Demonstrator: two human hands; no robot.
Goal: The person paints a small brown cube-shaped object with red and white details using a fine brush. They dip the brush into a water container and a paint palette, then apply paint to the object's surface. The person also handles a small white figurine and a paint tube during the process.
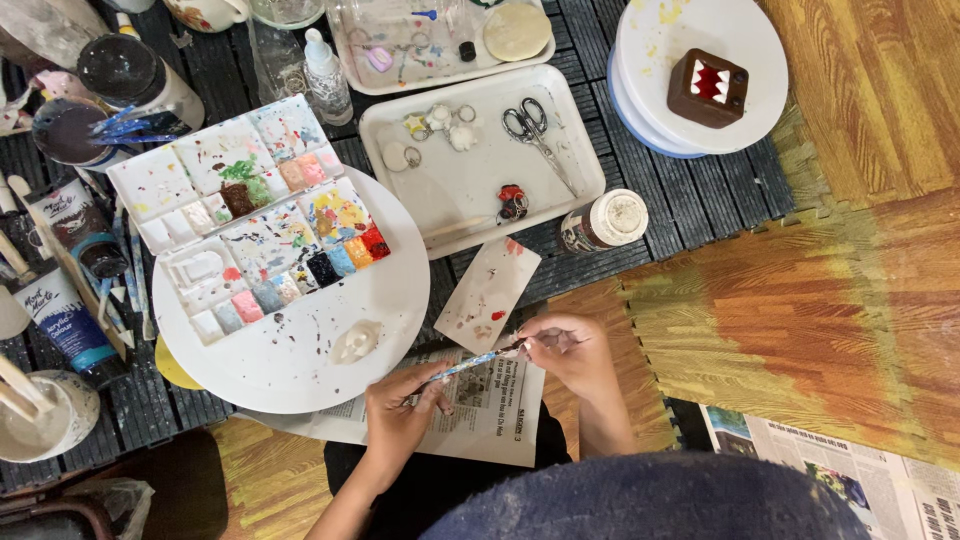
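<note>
Head view looks straight down on a floor of dark slatted mats beside wood-patterned mats. Near the bottom edge, the person's left hand (400, 410) has its fingers curled shut around the handle end of a thin blue paintbrush (475, 362), which slants up to the right. The right hand (572, 352) meets the brush tip, its fingers pinched together around something small at that tip; what it pinches is too small to make out. Both hands hover over a sheet of newspaper (490, 410) spread on the floor in front of the person.

Just above the hands lies a small white card (487, 293) dabbed with red paint. To its left sits a round white board (300, 355) carrying two white paint palettes (250, 215) with many wells of mixed colours, and a small white moulded piece (356, 342) near the board's lower edge. Above the card, a white rectangular tray (480, 190) holds scissors (530, 130), several small white charms and a red-and-black piece. A capped paint jar (603, 221) lies on its side just right of that tray's lower corner. At the top right edge, a round white turntable (700, 110) bears a brown cube with a jagged red-and-white mouth (708, 88). Paint tubes (62, 310) and a cup of brushes (40, 410) crowd the left edge. A second newspaper (850, 470) shows at the bottom right corner.
</note>
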